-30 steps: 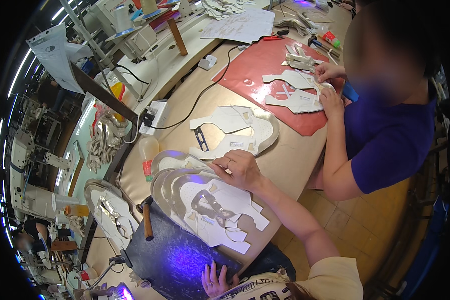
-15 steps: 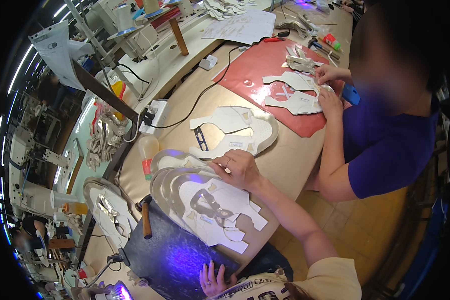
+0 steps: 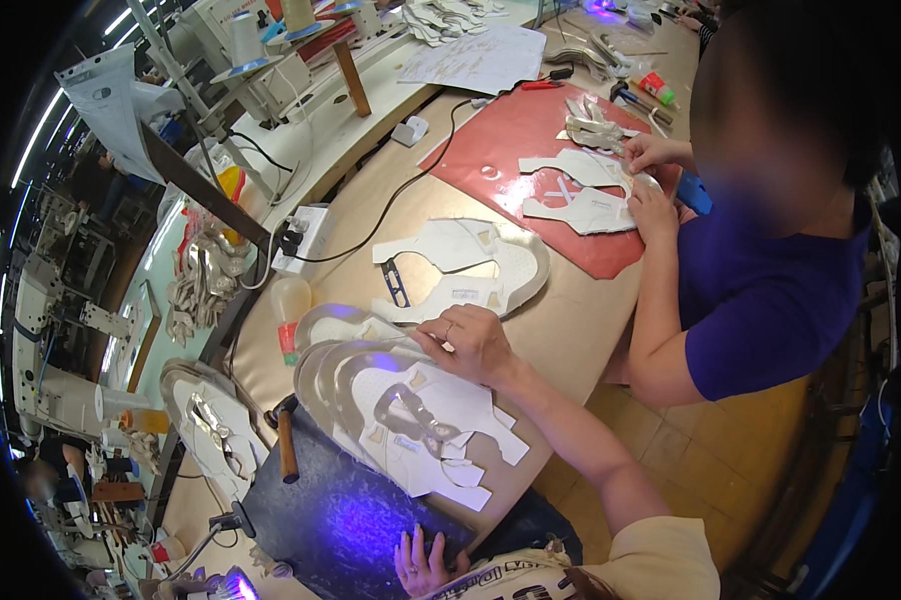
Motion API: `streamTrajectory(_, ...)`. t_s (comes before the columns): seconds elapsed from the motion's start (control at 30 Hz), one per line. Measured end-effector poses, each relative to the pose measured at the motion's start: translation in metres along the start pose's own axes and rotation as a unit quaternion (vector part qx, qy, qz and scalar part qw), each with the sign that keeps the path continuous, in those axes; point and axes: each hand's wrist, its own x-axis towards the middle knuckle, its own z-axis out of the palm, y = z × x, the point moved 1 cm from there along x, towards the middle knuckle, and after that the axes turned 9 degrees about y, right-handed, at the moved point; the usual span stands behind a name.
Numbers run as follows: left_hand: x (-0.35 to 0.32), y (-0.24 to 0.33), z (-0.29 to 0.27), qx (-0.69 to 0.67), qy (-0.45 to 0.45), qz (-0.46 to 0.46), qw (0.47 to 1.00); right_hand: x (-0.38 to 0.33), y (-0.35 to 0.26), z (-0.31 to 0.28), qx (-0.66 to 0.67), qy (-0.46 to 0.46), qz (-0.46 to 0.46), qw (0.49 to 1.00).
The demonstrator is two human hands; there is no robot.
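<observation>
My right hand (image 3: pixel 474 345) is closed, its thumb and fingers pinching the edge of a shoe upper piece (image 3: pixel 343 325) at the far end of a stack. The stacked shoe upper pieces (image 3: pixel 386 395) have white backing and shiny beige-silver rims, and lie overlapped like a fan. A narrow silver strap piece (image 3: pixel 418 415) rests on the top one. My left hand (image 3: pixel 421 562) lies with fingers spread on the near edge of a black mat (image 3: pixel 321 520), holding nothing. Purple light falls on the mat beside it.
A hammer (image 3: pixel 288 445) lies at the mat's edge. Left of it are more shoe uppers (image 3: pixel 211 425); beyond the stack lie another upper (image 3: pixel 526 265) and a bottle (image 3: pixel 291 310). A co-worker (image 3: pixel 761 300) handles pieces on a red sheet (image 3: pixel 481 150). A black cable (image 3: pixel 411 200) crosses the table.
The whole view has shifted slightly. My right hand stays at the stack's far edge and my left hand stays on the mat; nothing else has visibly moved.
</observation>
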Motion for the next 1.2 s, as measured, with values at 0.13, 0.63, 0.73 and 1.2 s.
streamTrajectory(0.13,0.0002,0.0009,-0.0003,0.003,-0.008,-0.003,1.000,0.0007,-0.0012,-0.0009,0.003,0.003,0.002,1.000)
streamTrajectory(0.63,-0.0012,-0.0056,0.0010,0.015,0.010,0.044,0.999,0.0027,-0.0014,-0.0021,0.002,0.009,-0.012,1.000)
streamTrajectory(0.73,-0.0008,-0.0033,0.0014,0.012,0.017,0.033,0.999,0.0025,-0.0010,-0.0021,0.004,0.014,-0.014,1.000)
streamTrajectory(1.2,-0.0005,-0.0023,0.0030,0.010,0.028,0.026,0.999,0.0017,-0.0013,-0.0022,0.000,0.002,-0.001,1.000)
